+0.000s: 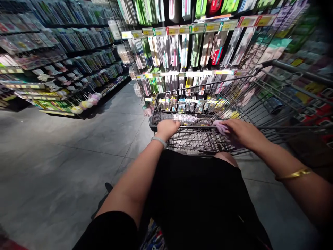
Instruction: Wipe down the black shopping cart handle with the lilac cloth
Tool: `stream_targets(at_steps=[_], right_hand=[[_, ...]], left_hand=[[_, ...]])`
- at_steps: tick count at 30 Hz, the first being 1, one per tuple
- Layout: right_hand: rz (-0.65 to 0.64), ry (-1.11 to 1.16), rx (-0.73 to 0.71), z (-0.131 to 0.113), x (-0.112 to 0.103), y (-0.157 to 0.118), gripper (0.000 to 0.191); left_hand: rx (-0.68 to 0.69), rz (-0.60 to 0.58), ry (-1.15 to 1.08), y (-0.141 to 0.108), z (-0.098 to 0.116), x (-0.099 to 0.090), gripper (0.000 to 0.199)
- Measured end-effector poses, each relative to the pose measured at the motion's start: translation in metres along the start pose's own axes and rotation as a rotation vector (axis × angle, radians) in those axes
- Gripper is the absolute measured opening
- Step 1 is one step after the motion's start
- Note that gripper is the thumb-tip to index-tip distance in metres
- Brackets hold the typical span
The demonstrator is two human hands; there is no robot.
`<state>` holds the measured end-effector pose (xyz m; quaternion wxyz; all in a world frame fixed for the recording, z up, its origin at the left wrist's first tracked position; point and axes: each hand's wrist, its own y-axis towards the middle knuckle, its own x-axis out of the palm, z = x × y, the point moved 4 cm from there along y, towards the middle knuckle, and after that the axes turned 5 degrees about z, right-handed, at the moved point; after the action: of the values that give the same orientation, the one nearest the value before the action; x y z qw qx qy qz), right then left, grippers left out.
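Note:
A black wire shopping cart [182, 93] stands right in front of me, tilted in the blurred view. My left hand [168, 127] is closed around the cart's near handle bar, a silver bracelet on that wrist. My right hand [238, 131] rests on the same bar further right and clutches a small pale purple thing [220, 127]; what it is I cannot make out. A gold bangle sits on my right forearm. The cart's basket looks mostly bare through the wire.
Racks of hanging packaged goods [197, 48] with yellow price tags rise just beyond the cart. Long shelves of packaged items [52, 59] line the left side. A grey tiled aisle floor [65, 156] stretches to the left and ahead.

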<state>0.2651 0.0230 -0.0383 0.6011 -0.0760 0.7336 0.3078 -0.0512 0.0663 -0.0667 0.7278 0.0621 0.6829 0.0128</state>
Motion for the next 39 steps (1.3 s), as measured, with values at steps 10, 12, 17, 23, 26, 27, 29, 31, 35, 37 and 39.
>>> stream_targets(at_steps=[10, 12, 17, 23, 26, 27, 29, 31, 35, 37, 39], right_hand=[[0.031, 0.048, -0.113, -0.036, 0.014, 0.013, 0.044], [0.019, 0.033, -0.105, -0.016, 0.008, 0.001, 0.045], [0.043, -0.149, 0.063, -0.008, 0.013, 0.003, 0.037], [0.003, -0.270, 0.151, -0.073, 0.039, 0.052, 0.031], [-0.023, -0.260, 0.112, -0.077, 0.040, 0.058, 0.030], [-0.022, -0.246, 0.092, -0.072, 0.038, 0.056, 0.030], [-0.005, -0.218, 0.058, -0.057, 0.029, 0.043, 0.033], [0.027, -0.213, 0.064, -0.036, 0.019, 0.026, 0.038], [0.072, -0.231, 0.107, -0.003, 0.005, -0.003, 0.045], [0.071, -0.241, 0.119, 0.001, 0.004, -0.006, 0.045], [0.053, -0.271, 0.146, -0.002, 0.006, -0.002, 0.043]], left_hand=[[0.031, -0.022, 0.026, 0.003, -0.010, -0.004, 0.061], [0.026, -0.020, 0.030, 0.003, -0.011, -0.003, 0.059], [0.010, -0.010, 0.044, 0.006, -0.008, 0.000, 0.058], [0.032, -0.030, 0.057, 0.011, -0.014, -0.003, 0.059], [0.043, -0.037, 0.060, 0.014, -0.023, -0.008, 0.061], [0.048, -0.041, 0.060, 0.014, -0.026, -0.009, 0.062], [0.052, -0.051, 0.062, 0.014, -0.032, -0.011, 0.062], [0.051, -0.055, 0.067, 0.014, -0.036, -0.011, 0.062], [0.040, -0.061, 0.080, 0.012, -0.039, -0.009, 0.064], [0.037, -0.073, 0.087, 0.011, -0.039, -0.008, 0.064], [0.042, -0.091, 0.093, 0.011, -0.039, -0.009, 0.064]])
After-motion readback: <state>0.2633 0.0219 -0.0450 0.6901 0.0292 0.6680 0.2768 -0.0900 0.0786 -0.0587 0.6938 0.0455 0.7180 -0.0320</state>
